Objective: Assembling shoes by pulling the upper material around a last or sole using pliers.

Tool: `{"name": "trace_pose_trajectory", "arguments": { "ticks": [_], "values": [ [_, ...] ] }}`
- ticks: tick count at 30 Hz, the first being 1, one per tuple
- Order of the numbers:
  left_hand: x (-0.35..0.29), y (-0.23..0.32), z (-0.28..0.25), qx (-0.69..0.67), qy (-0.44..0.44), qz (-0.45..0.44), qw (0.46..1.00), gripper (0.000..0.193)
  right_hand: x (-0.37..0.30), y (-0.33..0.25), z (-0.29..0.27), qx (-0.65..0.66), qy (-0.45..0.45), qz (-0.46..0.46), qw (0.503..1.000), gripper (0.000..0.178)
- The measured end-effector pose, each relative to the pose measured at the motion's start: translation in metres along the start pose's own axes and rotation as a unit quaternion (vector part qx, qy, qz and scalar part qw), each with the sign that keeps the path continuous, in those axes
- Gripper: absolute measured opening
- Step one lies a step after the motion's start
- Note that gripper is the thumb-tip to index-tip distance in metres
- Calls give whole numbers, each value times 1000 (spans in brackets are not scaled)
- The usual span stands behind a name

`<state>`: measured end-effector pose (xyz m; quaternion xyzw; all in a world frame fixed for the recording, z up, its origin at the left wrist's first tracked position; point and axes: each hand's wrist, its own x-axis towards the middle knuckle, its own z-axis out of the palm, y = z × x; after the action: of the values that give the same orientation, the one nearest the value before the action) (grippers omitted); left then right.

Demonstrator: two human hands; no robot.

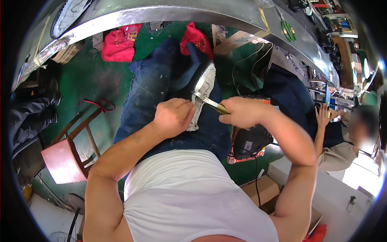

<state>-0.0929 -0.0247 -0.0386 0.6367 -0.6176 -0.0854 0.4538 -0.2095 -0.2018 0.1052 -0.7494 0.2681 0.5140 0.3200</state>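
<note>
A shoe upper [204, 82] with a black edge and a pale, rough underside lies sole side up across my thighs. Curved lines are drawn on that underside. My left hand [173, 116] is closed at the shoe's near left edge, fingers curled against it; the fingertips are partly hidden. Gripped in my right hand [245, 112] is a pair of pliers [207, 101] with metal jaws and brass-coloured handles. Its jaws reach over the middle of the shoe and touch or nearly touch the left edge.
A metal workbench [161, 15] curves across the far side, bearing another shoe [68, 16] and green-handled scissors [288, 30]. At left stands a wooden stool [64, 161]. Red cloths [121, 43] lie beneath the bench. A black bag [252, 142] is at my right; another person [338, 155] sits beyond.
</note>
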Motion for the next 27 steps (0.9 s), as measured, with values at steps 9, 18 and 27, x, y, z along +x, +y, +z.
{"name": "trace_pose_trajectory", "arguments": {
  "ticks": [9, 18, 27],
  "values": [
    [-17, -50, 24, -598, -47, -360, 715, 67, 37, 6, 9, -124, 135, -111, 977, 32],
    [7, -41, 16, -536, -36, -363, 762, 77, 87, 15, 114, 318, 367, -154, 860, 31],
    [7, -27, 32, -453, 34, -363, 814, 73, 61, 52, 60, 58, 459, -233, 856, 28]
  ]
}}
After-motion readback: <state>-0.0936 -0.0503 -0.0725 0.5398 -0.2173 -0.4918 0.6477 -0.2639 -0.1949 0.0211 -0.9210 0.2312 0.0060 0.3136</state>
